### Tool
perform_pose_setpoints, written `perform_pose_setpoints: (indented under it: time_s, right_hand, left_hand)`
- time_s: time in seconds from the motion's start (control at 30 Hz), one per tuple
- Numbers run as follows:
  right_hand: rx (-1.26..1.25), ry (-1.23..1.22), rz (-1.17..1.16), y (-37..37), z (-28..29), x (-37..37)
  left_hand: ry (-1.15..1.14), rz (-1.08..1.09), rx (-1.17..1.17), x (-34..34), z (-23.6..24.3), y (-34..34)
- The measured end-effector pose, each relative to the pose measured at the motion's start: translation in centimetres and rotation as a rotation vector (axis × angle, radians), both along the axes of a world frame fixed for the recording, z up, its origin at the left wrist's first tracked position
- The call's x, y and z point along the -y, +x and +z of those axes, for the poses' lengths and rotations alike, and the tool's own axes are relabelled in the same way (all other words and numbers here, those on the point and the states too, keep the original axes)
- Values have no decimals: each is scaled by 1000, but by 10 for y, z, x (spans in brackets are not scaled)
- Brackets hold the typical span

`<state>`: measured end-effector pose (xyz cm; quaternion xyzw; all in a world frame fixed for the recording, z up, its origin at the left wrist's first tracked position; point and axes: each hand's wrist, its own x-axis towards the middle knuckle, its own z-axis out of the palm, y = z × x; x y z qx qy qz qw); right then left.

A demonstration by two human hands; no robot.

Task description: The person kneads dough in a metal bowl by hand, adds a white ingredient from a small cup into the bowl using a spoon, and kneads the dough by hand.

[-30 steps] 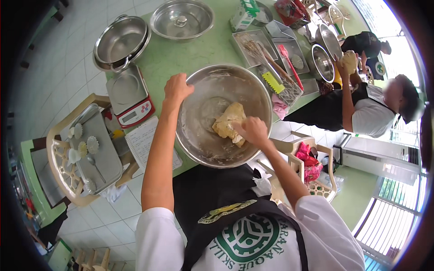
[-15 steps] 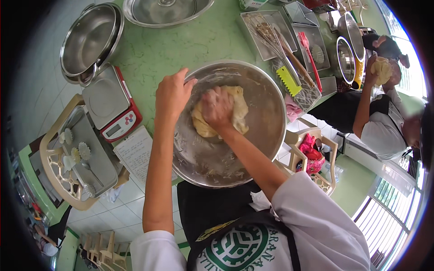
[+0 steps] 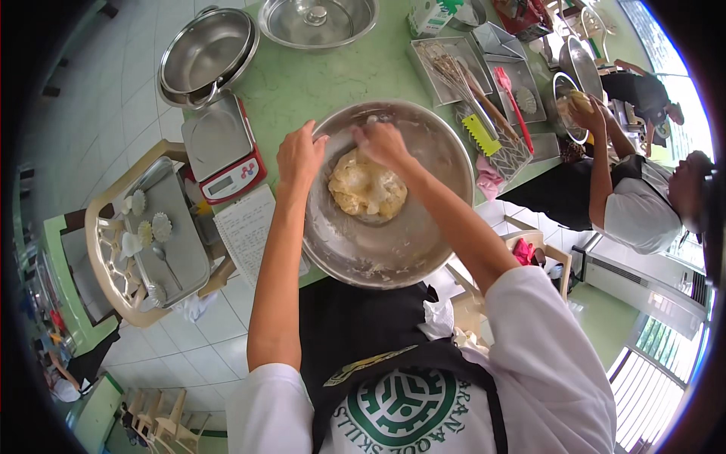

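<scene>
Your right hand (image 3: 380,142) is coming off the middle of the dough (image 3: 368,191) compared with half a second ago, and is now hanging over the dough's 12-to-1 edge, toward the far wall of the mixing bowl (image 3: 423,246). Key relation, with 12 pointing away from you: from the right hand the dough is lying at 6 to 7 o'clock, right beside it; from the left hand (image 3: 301,153) it's lying at 4, farther off. So your right is being the nearer hand. Dough is sitting on the bowl floor, slightly toward 9-10 from centre, looking roughly round and lumpy, so it's giving you no clear long axis. Right fingers are blurring: can't tell if they're spreading or curling, nor if they're touching dough or metal. Left hand is pinching the bowl rim at 10, thumb reaching over the inside. Your right forearm (image 3: 463,219) is crossing the rim at 4, leaving the dough's near side uncovered. Outside the bowl, the kitchen scale (image 3: 233,178) is standing at 8 from your left hand, and the yellow scraper (image 3: 482,136) is lying at 2 from the bowl.
</scene>
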<state>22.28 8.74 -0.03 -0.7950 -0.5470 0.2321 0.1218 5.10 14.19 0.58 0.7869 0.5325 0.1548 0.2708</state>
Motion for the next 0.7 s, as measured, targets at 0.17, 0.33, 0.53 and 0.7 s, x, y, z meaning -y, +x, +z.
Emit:
perform_pose_setpoints:
  time_s: [0.17, 0.33, 0.53, 0.7]
  right_hand:
    - [128, -167, 303, -55, 9, 44]
    - [41, -205, 143, -43, 1, 134]
    - [182, -98, 661, -4, -81, 94]
    - [-60, -367, 332, -29, -73, 20]
  left_hand:
    - [62, 139, 2, 10, -8, -24]
    - [-163, 202, -37, 20, 16, -13]
    - [-152, 67, 9, 13, 0, -22]
    - [-46, 124, -24, 18, -2, -15]
